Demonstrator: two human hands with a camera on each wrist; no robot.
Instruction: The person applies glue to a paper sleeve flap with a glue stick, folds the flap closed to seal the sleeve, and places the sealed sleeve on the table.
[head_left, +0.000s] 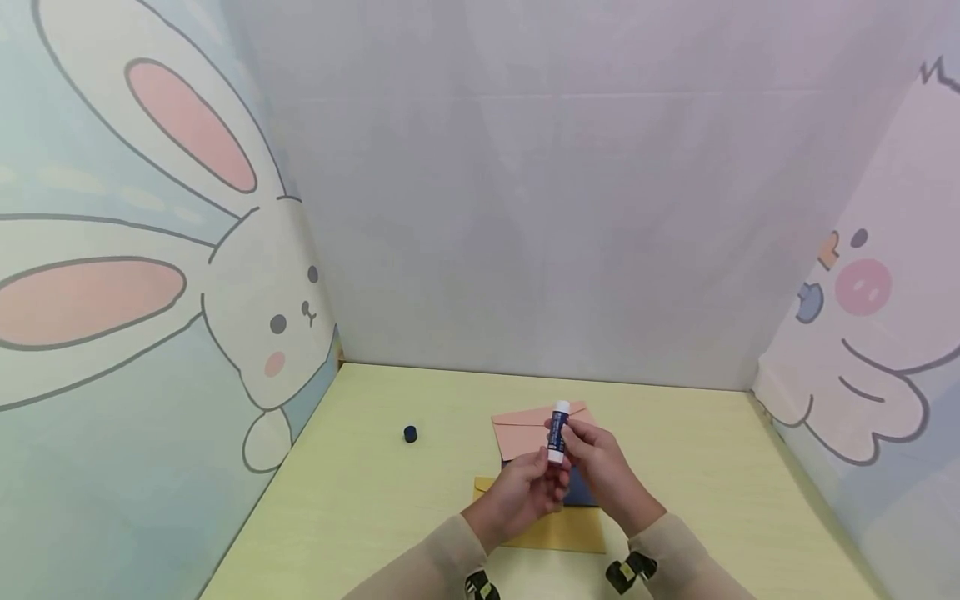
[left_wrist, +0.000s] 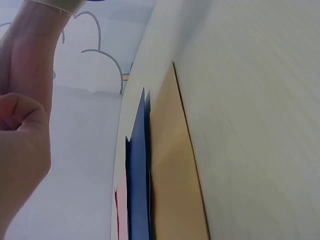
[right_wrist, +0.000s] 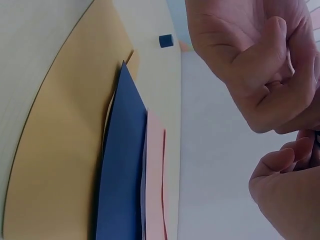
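A glue stick [head_left: 558, 429] with a dark blue label and white ends stands nearly upright in front of me, raised over a stack of envelopes. My right hand [head_left: 603, 467] grips its body from the right. At the lower white end, my left hand [head_left: 525, 492] pinches with thumb and fingers, palm turned up. Both wrist views show the curled fingers of the left hand [right_wrist: 260, 70], but the glue stick is mostly hidden there. Below lie a pink envelope [head_left: 517, 437], a dark blue envelope [head_left: 583, 493] and a yellow envelope [head_left: 562, 533], overlapping each other.
A dark blue cap [head_left: 410, 434] sits on the pale yellow table [head_left: 360, 500], left of the envelopes. Cloth walls border the table at the back and both sides, with a rabbit [head_left: 255, 333] printed on the left one and another pale cartoon animal on the right.
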